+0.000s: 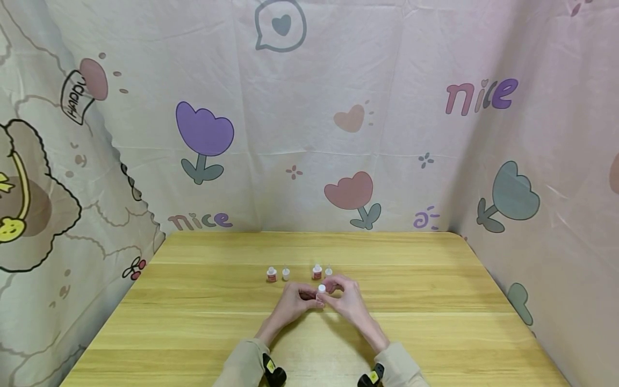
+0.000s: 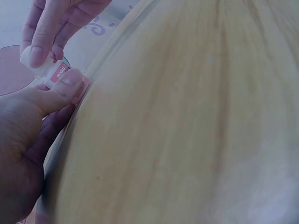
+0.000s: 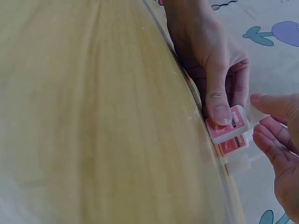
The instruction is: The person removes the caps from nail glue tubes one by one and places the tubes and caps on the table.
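Near the middle of the table, my left hand holds a small white bottle with a pink-red label, its thumb lying over the label. My right hand pinches the white cap at the bottle's top between thumb and fingers. From the head, the cap shows between the two hands while fingers cover most of the bottle. Whether the cap is seated on the neck or loose cannot be told.
Behind the hands stand two more bottles with red labels, one to the left and one to the right. Beside each is a small white piece with a thin upright stem, a left piece and a right piece. A printed curtain hangs behind the wooden table.
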Demonstrator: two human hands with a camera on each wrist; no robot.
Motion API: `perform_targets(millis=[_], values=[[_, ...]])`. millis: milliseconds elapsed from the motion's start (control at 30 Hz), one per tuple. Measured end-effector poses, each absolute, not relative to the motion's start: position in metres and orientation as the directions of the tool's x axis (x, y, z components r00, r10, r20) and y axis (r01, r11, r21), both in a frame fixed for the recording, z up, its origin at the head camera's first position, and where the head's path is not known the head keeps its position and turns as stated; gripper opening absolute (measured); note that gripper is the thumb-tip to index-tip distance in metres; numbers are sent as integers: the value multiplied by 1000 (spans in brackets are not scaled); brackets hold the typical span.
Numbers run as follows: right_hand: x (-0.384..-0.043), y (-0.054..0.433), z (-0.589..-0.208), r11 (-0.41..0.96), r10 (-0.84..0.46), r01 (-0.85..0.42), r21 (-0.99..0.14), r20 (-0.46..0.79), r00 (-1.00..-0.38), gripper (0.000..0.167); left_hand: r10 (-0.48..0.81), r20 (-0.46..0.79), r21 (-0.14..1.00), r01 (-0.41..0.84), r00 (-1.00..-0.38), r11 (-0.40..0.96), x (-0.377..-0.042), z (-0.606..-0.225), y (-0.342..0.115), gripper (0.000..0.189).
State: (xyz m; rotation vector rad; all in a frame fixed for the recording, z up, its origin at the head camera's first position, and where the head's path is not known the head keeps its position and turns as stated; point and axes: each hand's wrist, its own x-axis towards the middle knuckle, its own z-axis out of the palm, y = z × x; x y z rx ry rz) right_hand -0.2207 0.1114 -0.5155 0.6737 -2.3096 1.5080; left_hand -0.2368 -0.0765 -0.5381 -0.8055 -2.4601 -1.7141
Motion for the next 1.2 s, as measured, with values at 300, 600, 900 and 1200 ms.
perform_targets(millis=[300,600,900,1200], values=[[-220,111,-515,331,-252,-570,-752,512,-822,28,393,309,866,427,-866,259,-237,-539,-77,14],[-219,109,-512,389,-198,-484,-784,442,-875,29,390,311,873,423,-867,243,-236,-538,-77,12],[-219,110,-512,376,-230,-544,-750,494,-839,26,381,282,879,397,-880,265,-236,-538,-76,12],[-217,113,-510,358,-263,-537,-764,469,-843,24,381,286,875,402,-879,270,-237,-538,-76,14]])
